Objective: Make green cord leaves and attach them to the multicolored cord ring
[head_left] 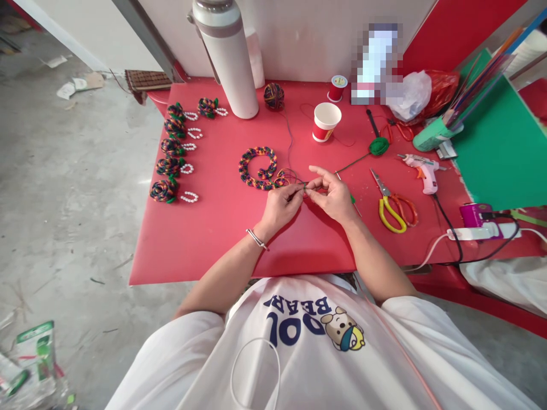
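Observation:
Near the table's front, both of my hands meet fingertip to fingertip. My left hand [282, 206] is closed in a pinch on green yarn. From the other side my right hand [332, 198] pinches the same yarn, its index finger raised. The yarn's strand [354, 163] runs back to a small green yarn ball [378, 146]. A thin metal tool, perhaps a crochet hook [338, 175], shows behind my right hand, partly hidden. Left of my hands lies a curled multicoloured crocheted strip [244, 171], with loose thread trailing toward them.
Several crocheted flowers [163, 191] with white bead loops line the left side. A white flask [231, 62], multicoloured yarn ball [274, 96] and paper cup [326, 125] stand behind. Scissors [387, 205], a pink glue gun [426, 171] and a power strip [482, 232] lie right.

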A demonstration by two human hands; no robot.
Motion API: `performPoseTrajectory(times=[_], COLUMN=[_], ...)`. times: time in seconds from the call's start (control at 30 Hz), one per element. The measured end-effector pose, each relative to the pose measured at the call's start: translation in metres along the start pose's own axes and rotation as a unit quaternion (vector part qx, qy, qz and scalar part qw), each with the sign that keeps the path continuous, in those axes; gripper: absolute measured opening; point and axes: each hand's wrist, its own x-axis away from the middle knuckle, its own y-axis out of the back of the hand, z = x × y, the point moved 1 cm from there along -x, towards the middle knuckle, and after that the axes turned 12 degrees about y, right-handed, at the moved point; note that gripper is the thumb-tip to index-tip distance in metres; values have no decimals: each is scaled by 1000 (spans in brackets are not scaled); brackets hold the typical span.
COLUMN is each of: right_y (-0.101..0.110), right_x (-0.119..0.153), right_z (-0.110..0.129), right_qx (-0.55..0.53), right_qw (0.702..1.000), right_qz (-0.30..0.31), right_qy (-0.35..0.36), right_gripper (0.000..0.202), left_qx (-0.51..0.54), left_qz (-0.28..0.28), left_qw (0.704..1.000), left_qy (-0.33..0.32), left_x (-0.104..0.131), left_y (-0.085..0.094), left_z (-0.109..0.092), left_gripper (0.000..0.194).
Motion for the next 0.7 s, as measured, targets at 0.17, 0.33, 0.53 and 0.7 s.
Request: performPoseTrajectory(times=[0.17, 0.33, 0.53, 0.7], right_y=[-1, -2, -4, -4], right_x=[2, 1, 1, 0], right_z=[2, -1, -5, -8], right_qx=[61, 15, -21, -10], right_qw=[998, 1000, 1000, 1000], right_qz=[-6, -3, -10, -14], right_qy=[19, -3, -7, -1], right_gripper=[54, 56, 55, 56], left_qx=[-13, 25, 66, 70], left_qz=[7, -7, 0, 17], left_qw=[1000, 999, 996, 995], left_qy=[12, 45, 64, 69], left_x=[-1, -2, -3, -2], left_y=[-2, -3, -3, -3], left_z=[4, 4, 5, 5], left_gripper=[21, 21, 21, 24])
